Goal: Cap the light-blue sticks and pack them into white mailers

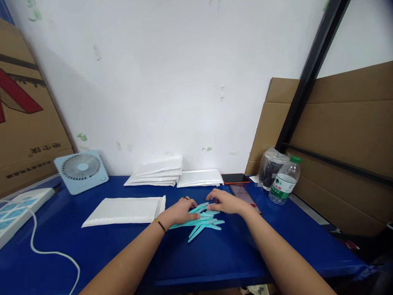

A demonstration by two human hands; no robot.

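A loose, criss-crossed pile of thin turquoise plastic sticks lies on the blue table. My left hand, with a ring and a dark bracelet, is curled over the left side of the pile. Its thumb presses on the sticks, and some of them run under the palm. From the right, my right hand reaches to the pile's far edge. A gap shows between its bent index finger and its thumb, and the thumb tip is at the stick ends. Left of the pile a white padded envelope lies flat.
Against the wall are a stack of white envelopes and another envelope pile. Two phones, a water bottle and a bagged dark container stand or lie right. A fan and a power strip are left.
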